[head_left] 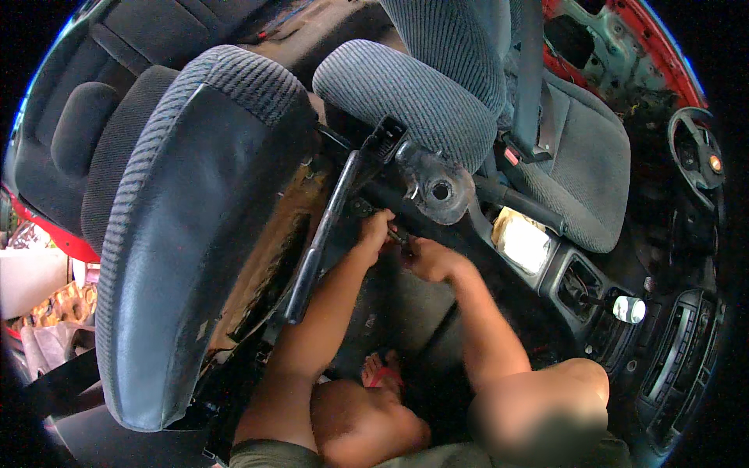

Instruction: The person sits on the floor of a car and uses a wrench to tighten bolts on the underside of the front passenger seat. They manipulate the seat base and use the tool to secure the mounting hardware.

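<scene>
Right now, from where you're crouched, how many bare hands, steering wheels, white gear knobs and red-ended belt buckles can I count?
Hands: 2 (left hand, right hand)
Steering wheel: 1
White gear knob: 1
Red-ended belt buckle: 1
Total: 5

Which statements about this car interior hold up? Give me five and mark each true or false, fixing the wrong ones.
1. The left hand and right hand are close together at a small dark piece. True.
2. The steering wheel is at the picture's left edge. False: it is at the right edge.
3. A buckle with a red part sits beside a grey seat. True.
4. The visible foot wears a closed shoe. False: its toes are bare, with a red strap across it.
5. The gear lever's knob is whitish. True.
</scene>
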`<state>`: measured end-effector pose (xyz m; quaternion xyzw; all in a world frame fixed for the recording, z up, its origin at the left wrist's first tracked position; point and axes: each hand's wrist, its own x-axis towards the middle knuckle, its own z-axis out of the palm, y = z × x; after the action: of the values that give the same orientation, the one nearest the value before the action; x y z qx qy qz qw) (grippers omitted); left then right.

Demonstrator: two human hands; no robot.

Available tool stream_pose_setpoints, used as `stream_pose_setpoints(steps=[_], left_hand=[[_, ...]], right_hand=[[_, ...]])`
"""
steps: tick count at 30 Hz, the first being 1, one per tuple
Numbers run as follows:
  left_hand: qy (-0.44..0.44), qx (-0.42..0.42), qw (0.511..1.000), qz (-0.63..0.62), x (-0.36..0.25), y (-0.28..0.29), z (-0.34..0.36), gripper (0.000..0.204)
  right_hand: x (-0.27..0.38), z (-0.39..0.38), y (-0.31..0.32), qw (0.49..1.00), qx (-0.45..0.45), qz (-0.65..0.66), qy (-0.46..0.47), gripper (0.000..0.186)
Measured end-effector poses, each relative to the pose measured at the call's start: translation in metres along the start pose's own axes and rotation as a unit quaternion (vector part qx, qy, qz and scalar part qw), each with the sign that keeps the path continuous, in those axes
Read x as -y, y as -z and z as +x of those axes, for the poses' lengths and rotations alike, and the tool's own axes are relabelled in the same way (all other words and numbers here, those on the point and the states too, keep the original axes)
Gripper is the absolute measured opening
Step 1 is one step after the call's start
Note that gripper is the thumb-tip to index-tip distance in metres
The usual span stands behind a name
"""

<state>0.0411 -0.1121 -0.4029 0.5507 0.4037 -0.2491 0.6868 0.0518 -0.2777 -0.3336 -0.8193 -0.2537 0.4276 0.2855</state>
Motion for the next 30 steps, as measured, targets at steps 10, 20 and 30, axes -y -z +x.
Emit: stream_pose_setpoints(steps=[10,20,30], left_hand=[[0.044,0.06,0.991,0.108,-0.003,0.05,0.005,0.024],[0.06,0.045,0.991,0.108,0.005,0.051,0.005,0.035],[0.035,0.072,0.997,0.018,-0.015,0.005,0.0,0.056]], right_hand=[[0.08,0.042,-0.157,0.767,-0.189,0.604,-0.108,0.023],[0.022,0.042,-0.124,0.848,0.096,0.504,-0.135,0.032],[-0.012,-0.001,0.017,0.994,-0.011,0.11,-0.023,0.044]])
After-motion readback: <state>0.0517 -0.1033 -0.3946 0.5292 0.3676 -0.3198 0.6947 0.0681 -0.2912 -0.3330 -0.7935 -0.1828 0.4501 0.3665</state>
